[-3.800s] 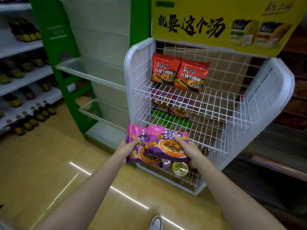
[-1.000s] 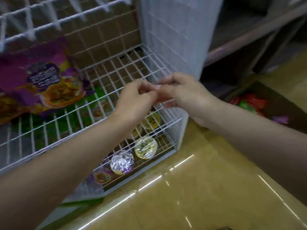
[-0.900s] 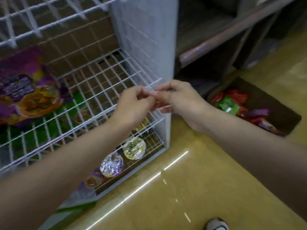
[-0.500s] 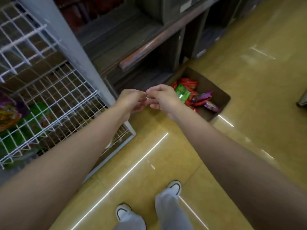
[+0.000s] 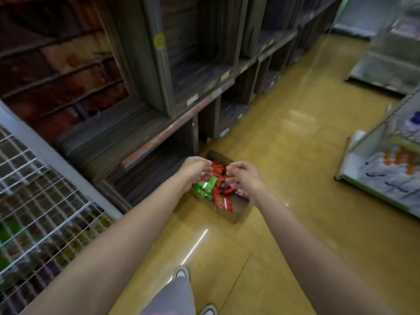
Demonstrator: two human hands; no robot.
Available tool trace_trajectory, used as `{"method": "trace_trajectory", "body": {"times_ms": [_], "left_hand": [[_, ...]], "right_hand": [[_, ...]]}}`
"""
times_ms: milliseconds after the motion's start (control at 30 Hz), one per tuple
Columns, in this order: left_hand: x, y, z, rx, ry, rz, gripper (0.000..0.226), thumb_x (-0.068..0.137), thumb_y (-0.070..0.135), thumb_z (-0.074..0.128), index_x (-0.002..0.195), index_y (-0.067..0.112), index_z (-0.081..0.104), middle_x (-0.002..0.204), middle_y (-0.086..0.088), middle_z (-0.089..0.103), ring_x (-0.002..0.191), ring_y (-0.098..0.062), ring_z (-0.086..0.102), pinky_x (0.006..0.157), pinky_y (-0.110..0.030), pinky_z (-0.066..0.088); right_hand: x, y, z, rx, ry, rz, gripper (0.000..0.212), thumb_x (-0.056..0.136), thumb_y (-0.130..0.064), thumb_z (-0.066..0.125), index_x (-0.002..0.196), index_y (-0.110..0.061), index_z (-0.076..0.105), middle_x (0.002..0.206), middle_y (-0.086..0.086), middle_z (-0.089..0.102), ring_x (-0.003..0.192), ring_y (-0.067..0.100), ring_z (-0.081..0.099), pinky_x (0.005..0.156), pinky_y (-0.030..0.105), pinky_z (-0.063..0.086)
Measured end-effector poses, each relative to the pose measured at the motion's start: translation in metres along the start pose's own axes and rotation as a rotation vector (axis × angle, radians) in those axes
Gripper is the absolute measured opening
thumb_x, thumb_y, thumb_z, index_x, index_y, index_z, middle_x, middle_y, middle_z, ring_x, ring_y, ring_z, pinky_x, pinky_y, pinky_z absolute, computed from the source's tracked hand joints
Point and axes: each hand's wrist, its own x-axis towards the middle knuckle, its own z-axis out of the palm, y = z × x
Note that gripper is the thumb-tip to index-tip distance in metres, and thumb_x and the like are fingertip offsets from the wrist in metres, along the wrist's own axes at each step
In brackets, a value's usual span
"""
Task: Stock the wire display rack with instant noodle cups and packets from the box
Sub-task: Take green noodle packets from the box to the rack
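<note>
Since half a second ago the view has swung away from the wire display rack [image 5: 45, 201], which is now only at the far left edge, and both hands have parted and gone forward to the cardboard box [image 5: 229, 212] on the floor. Before, the fingertips of the two hands were touching each other; now a gap is between them.

Left hand [image 5: 195, 171] and right hand [image 5: 244, 176] hover side by side over the box, each grip loosely curved and holding nothing. I judge this shape is prepared for taking: the fingers are bent as for closing round a flat packet from above, one hand at each side.

Noodle packets lie loose in the box, just under both grips. A green packet [image 5: 205, 186] is below the left grip, red packets [image 5: 221, 198] are between and nearer to the person, and a purple packet [image 5: 241, 193] is partly hidden under the right grip. They lie heaped and tilted, so probably a pinch at the edge will be easier than a flat grasp.

It seems the box stands on the floor close beside the rack so that the way back to the wire shelves is short. Some blurred stock already shows behind the wires; how full the rack is I cannot tell.
</note>
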Motion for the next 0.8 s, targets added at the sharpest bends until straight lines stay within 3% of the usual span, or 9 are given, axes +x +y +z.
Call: {"method": "trace_trajectory", "body": {"times_ms": [167, 233, 300, 467, 700, 800], "left_hand": [[0.045, 0.031, 0.043, 0.032, -0.111, 0.041, 0.013, 0.093, 0.007, 0.050, 0.082, 0.010, 0.055, 0.075, -0.006, 0.057, 0.060, -0.012, 0.054, 0.047, -0.013, 0.041], [0.076, 0.035, 0.055, 0.031, -0.120, 0.033, 0.018, 0.093, 0.006, 0.050, 0.076, 0.011, 0.054, 0.074, -0.006, 0.056, 0.061, -0.013, 0.054, 0.053, -0.017, 0.041], [0.109, 0.035, 0.061, 0.016, -0.111, 0.012, 0.017, 0.094, 0.006, 0.050, 0.077, 0.011, 0.053, 0.074, -0.006, 0.056, 0.062, -0.013, 0.054, 0.057, -0.019, 0.042], [0.215, 0.029, 0.060, -0.010, -0.018, -0.130, 0.015, 0.092, 0.005, 0.051, 0.079, 0.011, 0.056, 0.073, -0.006, 0.058, 0.060, -0.013, 0.055, 0.049, -0.017, 0.044], [0.338, -0.023, 0.072, 0.083, 0.078, -0.353, 0.020, 0.090, 0.005, 0.052, 0.072, 0.014, 0.055, 0.070, -0.005, 0.057, 0.060, -0.013, 0.054, 0.059, -0.022, 0.043], [0.382, -0.068, 0.081, 0.110, 0.112, -0.434, 0.018, 0.091, 0.005, 0.052, 0.076, 0.014, 0.056, 0.069, -0.004, 0.058, 0.058, -0.010, 0.055, 0.054, -0.019, 0.044]], "right_hand": [[0.039, -0.028, -0.044, -0.049, 0.030, -0.023, 0.004, 0.094, -0.010, 0.054, 0.094, -0.013, 0.050, 0.078, 0.003, 0.056, 0.059, 0.013, 0.054, 0.045, 0.016, 0.043], [0.070, -0.030, -0.057, -0.100, 0.024, -0.007, 0.008, 0.093, -0.010, 0.055, 0.099, -0.010, 0.050, 0.082, 0.004, 0.056, 0.059, 0.013, 0.055, 0.044, 0.015, 0.044], [0.104, -0.030, -0.065, -0.121, 0.025, 0.016, 0.007, 0.093, -0.011, 0.056, 0.098, -0.011, 0.051, 0.085, 0.005, 0.058, 0.060, 0.014, 0.057, 0.047, 0.016, 0.046], [0.213, -0.023, -0.070, -0.148, -0.017, 0.146, 0.010, 0.093, -0.010, 0.055, 0.103, -0.009, 0.053, 0.082, 0.003, 0.061, 0.063, 0.012, 0.059, 0.051, 0.018, 0.046], [0.342, 0.030, -0.068, -0.102, -0.099, 0.380, 0.006, 0.092, -0.007, 0.055, 0.088, -0.012, 0.057, 0.079, 0.004, 0.061, 0.066, 0.015, 0.060, 0.060, 0.023, 0.047], [0.391, 0.077, -0.066, -0.078, -0.130, 0.465, 0.005, 0.092, -0.010, 0.056, 0.089, -0.011, 0.059, 0.078, 0.003, 0.062, 0.064, 0.012, 0.059, 0.058, 0.022, 0.047]]}}
